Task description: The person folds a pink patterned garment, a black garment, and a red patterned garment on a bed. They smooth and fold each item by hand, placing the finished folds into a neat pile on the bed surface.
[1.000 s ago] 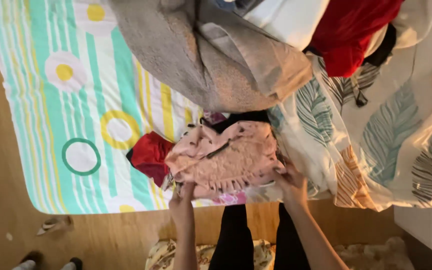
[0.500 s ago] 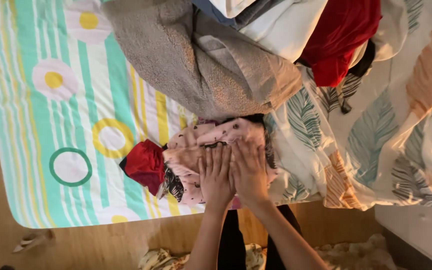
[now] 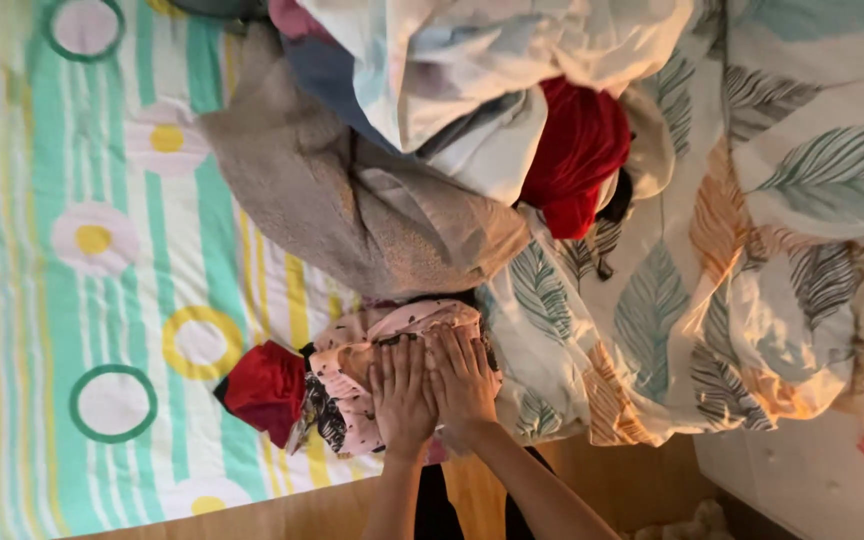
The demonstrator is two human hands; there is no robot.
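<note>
Left hand (image 3: 399,395) and right hand (image 3: 464,382), both flat and open, press a pink garment (image 3: 372,365) on the bed (image 3: 102,300); even, outward pressure would smooth it best.

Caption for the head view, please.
Left hand and right hand press flat, side by side, on a pink patterned garment on a striped bedsheet.
</note>
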